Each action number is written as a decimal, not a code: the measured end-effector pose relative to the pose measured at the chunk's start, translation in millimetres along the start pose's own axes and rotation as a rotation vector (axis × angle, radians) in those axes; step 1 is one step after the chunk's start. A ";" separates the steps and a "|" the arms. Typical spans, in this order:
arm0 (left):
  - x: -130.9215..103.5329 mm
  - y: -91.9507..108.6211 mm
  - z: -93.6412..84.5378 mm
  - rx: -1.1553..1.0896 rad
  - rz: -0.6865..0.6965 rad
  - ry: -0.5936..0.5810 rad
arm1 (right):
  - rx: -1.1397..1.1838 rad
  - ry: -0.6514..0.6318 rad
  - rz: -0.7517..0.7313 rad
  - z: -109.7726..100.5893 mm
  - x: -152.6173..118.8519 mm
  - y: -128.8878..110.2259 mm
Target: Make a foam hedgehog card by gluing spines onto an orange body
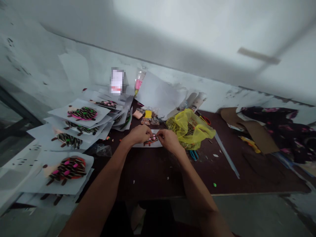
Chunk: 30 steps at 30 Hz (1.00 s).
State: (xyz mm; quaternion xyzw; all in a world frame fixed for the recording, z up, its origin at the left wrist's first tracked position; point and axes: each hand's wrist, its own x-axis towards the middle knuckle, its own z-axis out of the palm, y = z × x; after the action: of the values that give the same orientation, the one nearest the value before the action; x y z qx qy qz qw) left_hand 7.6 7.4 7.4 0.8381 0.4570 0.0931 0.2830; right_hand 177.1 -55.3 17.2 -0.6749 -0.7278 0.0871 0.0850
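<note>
A white paper sheet [158, 143] with a small orange, pink and dark striped hedgehog figure [151, 141] lies on the dark table between my hands. My left hand [141, 133] is at the figure's upper left, its fingers drawn together. At the right edge of the figure, my right hand [168, 137] has its thumb and fingertips pinched together. Whatever either hand pinches is too small to make out. Just right of my right hand sits a yellow plastic bag [191, 126] full of thin sticks.
Sheets with finished-looking hedgehogs [82, 113] are stacked at the left. Clay pieces [148, 114] lie behind my hands. Blue-handled scissors [194, 155], a clear strip [227, 155], a yellow cutter [250, 144], brown cardboard [261, 138] and dark floral cloth [278, 128] are on the right.
</note>
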 end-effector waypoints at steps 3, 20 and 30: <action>7.0 -3.6 2.8 -0.151 0.021 0.155 | 0.031 0.041 0.021 0.4 0.6 0.6; 7.9 3.4 14.4 -1.244 0.053 0.190 | 0.744 0.281 -0.073 15.6 6.3 6.6; 7.2 -2.9 7.9 -1.227 -0.021 0.128 | 1.028 0.285 0.028 13.2 15.6 18.9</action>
State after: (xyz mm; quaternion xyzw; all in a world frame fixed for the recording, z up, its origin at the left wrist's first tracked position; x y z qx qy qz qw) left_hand 12.9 11.5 -1.4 0.5109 0.3443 0.3863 0.6864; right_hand 191.0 -38.5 0.0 -0.5612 -0.5633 0.3409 0.5015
